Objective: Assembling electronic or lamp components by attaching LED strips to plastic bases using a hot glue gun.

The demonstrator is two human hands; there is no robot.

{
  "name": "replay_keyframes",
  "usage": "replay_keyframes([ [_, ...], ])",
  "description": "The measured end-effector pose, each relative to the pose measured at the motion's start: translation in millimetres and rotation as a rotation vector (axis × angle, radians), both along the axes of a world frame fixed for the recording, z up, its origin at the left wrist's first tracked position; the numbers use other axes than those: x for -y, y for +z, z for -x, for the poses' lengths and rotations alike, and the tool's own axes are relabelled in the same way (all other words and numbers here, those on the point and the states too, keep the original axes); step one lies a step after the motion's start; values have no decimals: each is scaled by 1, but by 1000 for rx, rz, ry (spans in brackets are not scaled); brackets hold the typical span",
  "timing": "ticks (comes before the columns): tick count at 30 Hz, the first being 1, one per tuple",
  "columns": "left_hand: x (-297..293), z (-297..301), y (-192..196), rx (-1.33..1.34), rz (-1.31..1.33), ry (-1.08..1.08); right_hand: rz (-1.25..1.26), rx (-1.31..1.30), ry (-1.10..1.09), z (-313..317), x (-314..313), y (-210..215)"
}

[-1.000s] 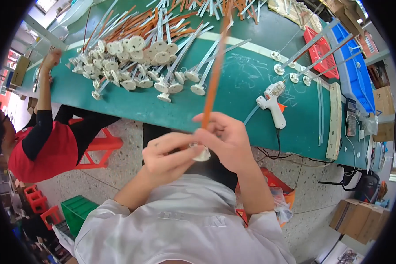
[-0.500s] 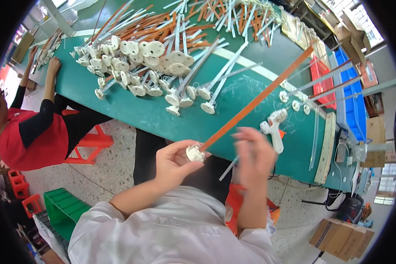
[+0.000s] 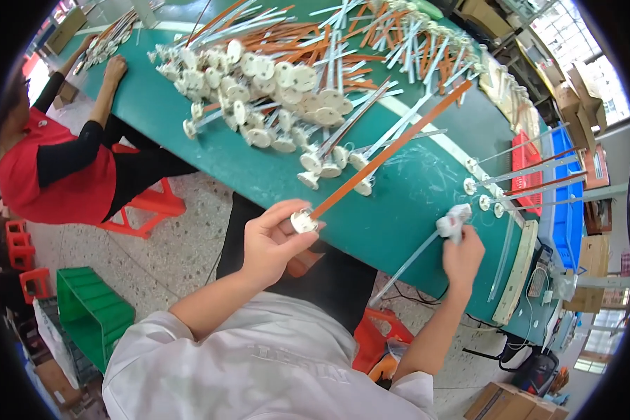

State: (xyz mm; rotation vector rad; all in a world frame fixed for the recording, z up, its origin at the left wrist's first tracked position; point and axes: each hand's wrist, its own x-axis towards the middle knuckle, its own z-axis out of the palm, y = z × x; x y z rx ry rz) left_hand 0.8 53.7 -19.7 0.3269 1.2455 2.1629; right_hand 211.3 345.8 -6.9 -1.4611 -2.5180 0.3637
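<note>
My left hand is closed around a small white round base, its flat face turned up toward me. From that base a long orange-brown strip slants up and to the right over the green table. At the right, my right hand grips a white glue gun by its handle, just above the tabletop. A pale glue stick extends from the gun toward the table's near edge. The gun's trigger is hidden by my fingers.
A large heap of white round bases with strips covers the table's far left and middle. Several finished-looking pieces lie at the right, near red and blue trays. A co-worker in red sits at the left.
My right hand has moved right and taken hold of the glue gun that lay on the table. My left hand still holds the white base and strip. The view has shifted.
</note>
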Motion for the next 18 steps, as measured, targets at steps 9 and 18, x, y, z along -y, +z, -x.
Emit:
replay_keyframes([
  [9, -5, 3, 3, -229, -75, -26, 1305, -1502, 214, -2, 79, 18],
  [18, 4, -1, 16, -420, -48, 20, 882, -1034, 285, 17, 193, 26],
])
